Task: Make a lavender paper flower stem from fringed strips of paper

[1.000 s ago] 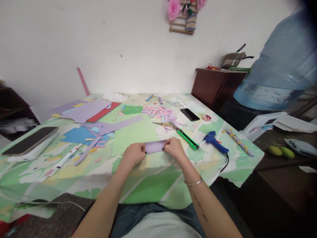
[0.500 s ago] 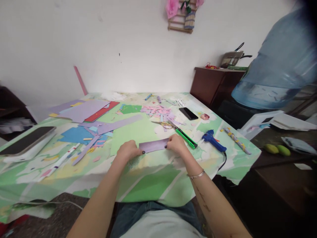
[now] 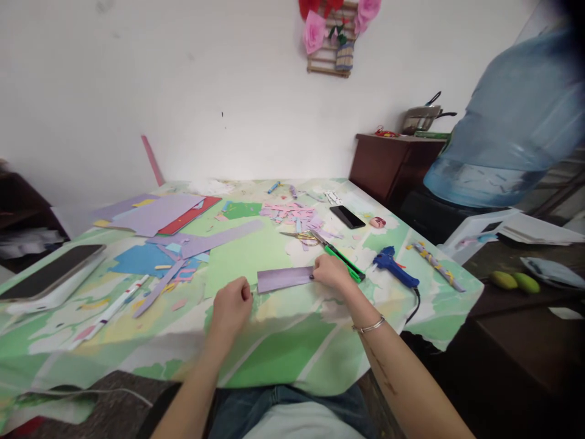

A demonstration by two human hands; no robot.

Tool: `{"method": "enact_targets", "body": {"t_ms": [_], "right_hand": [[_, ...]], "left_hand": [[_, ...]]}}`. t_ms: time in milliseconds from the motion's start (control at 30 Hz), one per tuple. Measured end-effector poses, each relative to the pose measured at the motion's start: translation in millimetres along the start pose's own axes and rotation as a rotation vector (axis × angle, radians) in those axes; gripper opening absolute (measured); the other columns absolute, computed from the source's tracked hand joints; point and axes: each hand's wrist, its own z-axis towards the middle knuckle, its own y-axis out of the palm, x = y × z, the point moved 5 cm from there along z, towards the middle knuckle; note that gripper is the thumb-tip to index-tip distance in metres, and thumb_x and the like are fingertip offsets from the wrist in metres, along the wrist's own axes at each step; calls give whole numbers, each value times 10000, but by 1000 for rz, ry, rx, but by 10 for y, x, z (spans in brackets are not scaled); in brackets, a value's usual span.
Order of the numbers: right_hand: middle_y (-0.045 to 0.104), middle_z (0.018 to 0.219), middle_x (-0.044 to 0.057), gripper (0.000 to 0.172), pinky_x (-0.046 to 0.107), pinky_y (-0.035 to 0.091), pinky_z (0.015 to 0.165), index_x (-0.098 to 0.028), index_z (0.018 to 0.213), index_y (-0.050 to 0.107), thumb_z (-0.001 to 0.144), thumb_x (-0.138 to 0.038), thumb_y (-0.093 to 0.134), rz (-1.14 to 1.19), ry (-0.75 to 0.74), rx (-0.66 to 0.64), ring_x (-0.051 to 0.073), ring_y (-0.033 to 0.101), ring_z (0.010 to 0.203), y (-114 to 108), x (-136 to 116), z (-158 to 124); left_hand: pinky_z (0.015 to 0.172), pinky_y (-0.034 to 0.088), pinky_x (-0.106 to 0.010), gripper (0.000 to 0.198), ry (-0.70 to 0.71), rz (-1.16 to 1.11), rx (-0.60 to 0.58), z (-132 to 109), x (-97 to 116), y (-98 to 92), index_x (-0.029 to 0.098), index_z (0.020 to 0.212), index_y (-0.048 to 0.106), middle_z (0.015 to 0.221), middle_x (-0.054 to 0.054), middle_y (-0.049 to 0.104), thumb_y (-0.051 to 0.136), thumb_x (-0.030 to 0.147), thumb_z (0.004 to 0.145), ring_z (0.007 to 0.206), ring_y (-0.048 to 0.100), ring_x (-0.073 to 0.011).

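A purple paper strip lies across the near part of the table, its right end pinched between the thumb and fingers of my right hand. My left hand is just left of the strip, apart from its free end, with the fingers curled in and nothing visible in them. Behind the strip lies a light green paper sheet. A green utility knife rests beside my right hand, with scissors next to its tip.
A blue glue gun and a wrapped purple stick lie at the right. Pink paper scraps and a phone are farther back. Coloured sheets, purple offcuts, a marker and a tablet occupy the left.
My left hand has let go of the strip's left end and drawn slightly away to the left. My right hand still holds the right end. The view has tilted up a little.
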Motion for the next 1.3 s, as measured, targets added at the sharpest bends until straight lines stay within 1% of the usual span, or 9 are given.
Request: {"method": "enact_targets", "body": {"t_ms": [67, 133, 200, 433, 700, 833, 933, 1067, 1300], "right_hand": [[698, 821, 114, 245, 241, 378, 544, -159, 806, 702, 625, -219, 549, 1, 8, 5, 221, 643, 753, 13, 3, 7], [697, 820, 118, 245, 244, 383, 550, -156, 808, 701, 623, -232, 558, 0, 9, 11, 226, 644, 759, 27, 9, 18], [697, 831, 120, 254, 248, 389, 565, -157, 821, 701, 627, -234, 557, -1, 8, 21, 229, 644, 774, 40, 16, 25], [694, 860, 134, 273, 260, 391, 593, -153, 842, 701, 647, -223, 524, -20, 4, 44, 238, 640, 804, 75, 37, 30], [672, 737, 78, 145, 251, 366, 583, -169, 715, 660, 645, -179, 534, 65, 15, 136, 203, 615, 736, 99, 68, -33], [633, 736, 61, 121, 257, 400, 684, -154, 715, 620, 689, -114, 508, 182, -73, 438, 173, 571, 756, 149, 43, -310], [621, 913, 99, 249, 275, 401, 828, -129, 860, 631, 746, -43, 428, 252, -284, 673, 177, 534, 920, 245, -87, -619], [600, 1107, 102, 340, 319, 349, 960, -132, 1103, 591, 836, -88, 385, 174, -518, 627, 191, 490, 1051, 434, -303, -833], [600, 1115, 85, 310, 378, 306, 966, -192, 1164, 551, 888, -208, 409, 10, -449, 515, 202, 475, 1076, 394, -335, -846]], "left_hand": [[619, 406, -282, 197, 161, -60, 289, -282, 253, 17, 199, 643, 486, 652, -38, 546, 374, 113, 780, 659, 521, -168], [776, 443, -326, 208, 519, -113, 352, -535, 608, 162, 169, 845, 574, 837, -96, 620, 370, 134, 818, 864, 565, -201], [939, 385, -386, 321, 679, -32, 338, -660, 844, 341, 90, 1119, 528, 1115, -159, 594, 404, 175, 835, 1103, 501, -244], [1047, 221, -520, 700, 548, 91, 196, -532, 914, 606, 36, 1315, 379, 1354, -213, 419, 439, 513, 806, 1268, 346, -338], [1059, 184, -528, 718, 551, 54, 130, -460, 863, 550, 43, 1316, 383, 1318, -212, 455, 482, 492, 763, 1235, 382, -330], [1054, 187, -526, 714, 560, 73, 121, -472, 854, 556, 43, 1324, 379, 1340, -203, 432, 483, 471, 761, 1239, 367, -335], [1032, 213, -534, 689, 567, 97, 153, -482, 838, 564, 77, 1307, 416, 1324, -195, 449, 501, 463, 743, 1222, 374, -358], [1027, 242, -507, 692, 555, 136, 155, -476, 798, 577, 74, 1275, 459, 1277, -197, 485, 548, 432, 689, 1216, 371, -373], [1041, 252, -468, 645, 549, 114, 114, -457, 730, 510, 67, 1267, 466, 1258, -175, 513, 527, 381, 706, 1195, 407, -339]]}}
